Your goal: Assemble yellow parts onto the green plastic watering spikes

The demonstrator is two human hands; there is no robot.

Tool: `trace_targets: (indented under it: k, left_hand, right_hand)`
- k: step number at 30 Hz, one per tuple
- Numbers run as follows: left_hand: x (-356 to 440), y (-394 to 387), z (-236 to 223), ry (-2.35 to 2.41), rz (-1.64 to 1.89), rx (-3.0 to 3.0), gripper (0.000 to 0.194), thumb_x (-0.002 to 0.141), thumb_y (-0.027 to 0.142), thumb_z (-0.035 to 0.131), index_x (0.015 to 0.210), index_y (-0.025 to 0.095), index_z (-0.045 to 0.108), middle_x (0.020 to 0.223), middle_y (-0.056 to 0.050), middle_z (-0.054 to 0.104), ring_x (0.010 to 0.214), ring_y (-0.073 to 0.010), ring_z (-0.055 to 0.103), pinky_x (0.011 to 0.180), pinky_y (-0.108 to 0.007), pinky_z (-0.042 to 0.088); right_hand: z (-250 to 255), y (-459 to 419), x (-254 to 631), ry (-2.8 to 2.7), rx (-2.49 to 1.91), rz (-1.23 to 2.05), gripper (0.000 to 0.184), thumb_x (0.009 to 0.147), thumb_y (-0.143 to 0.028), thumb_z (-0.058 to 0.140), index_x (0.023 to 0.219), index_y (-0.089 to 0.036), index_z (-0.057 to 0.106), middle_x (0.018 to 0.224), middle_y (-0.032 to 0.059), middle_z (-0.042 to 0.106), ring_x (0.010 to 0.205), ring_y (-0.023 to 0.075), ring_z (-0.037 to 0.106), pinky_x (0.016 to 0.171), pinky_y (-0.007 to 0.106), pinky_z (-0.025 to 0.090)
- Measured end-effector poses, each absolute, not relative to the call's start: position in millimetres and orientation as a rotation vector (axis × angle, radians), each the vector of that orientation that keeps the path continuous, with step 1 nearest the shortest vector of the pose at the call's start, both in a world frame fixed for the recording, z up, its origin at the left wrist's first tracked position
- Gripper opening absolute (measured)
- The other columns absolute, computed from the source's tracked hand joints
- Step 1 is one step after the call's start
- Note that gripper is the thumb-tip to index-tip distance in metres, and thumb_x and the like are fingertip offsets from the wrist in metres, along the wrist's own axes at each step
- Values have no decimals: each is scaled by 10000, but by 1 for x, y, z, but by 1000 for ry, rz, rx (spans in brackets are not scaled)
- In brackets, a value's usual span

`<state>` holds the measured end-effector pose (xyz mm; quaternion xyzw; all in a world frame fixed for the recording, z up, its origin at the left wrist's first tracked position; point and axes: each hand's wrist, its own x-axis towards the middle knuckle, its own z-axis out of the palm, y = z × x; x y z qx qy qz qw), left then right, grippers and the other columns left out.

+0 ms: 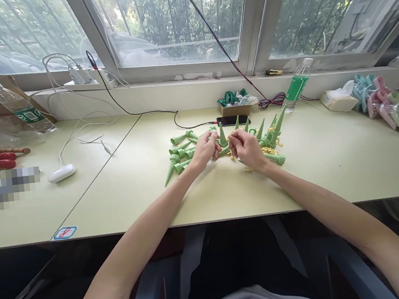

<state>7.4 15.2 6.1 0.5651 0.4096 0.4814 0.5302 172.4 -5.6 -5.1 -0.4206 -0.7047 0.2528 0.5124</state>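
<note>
In the upper left of the frame, a black cable (145,112) runs from near the power strip (103,77) on the sill to the phone (232,121) behind centre, likely placed there for charging. Left of centre on the table (136,195), green spikes (182,154) lie heaped on their sides, close enough for an easy reach. Beside them the left hand (206,151) bends its fingers towards the thumb; I cannot tell whether they clamp anything. Between the hands one spike (222,136) stands point up, its broad end presumably keeping it steady. Right of that, the right hand (246,146) brings thumb and forefinger close as if for fine work, but what lies between them is too small to tell. Small yellow pieces (270,152) lie among more spikes at its right, handy for picking up.
</note>
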Motion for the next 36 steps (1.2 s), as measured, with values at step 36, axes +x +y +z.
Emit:
trace_targets:
  k: [36]
  left_hand:
    - [11,4,-6,817,1143,1604,420,857,474,715,1086,219,474,630,66,541,507,-91,523,500,-217,427]
  right_hand:
    - [0,-7,175,-1626,-1129,655,408,960,-579,518,723,-256,443,415,-28,512,372,167,499,450,310,385]
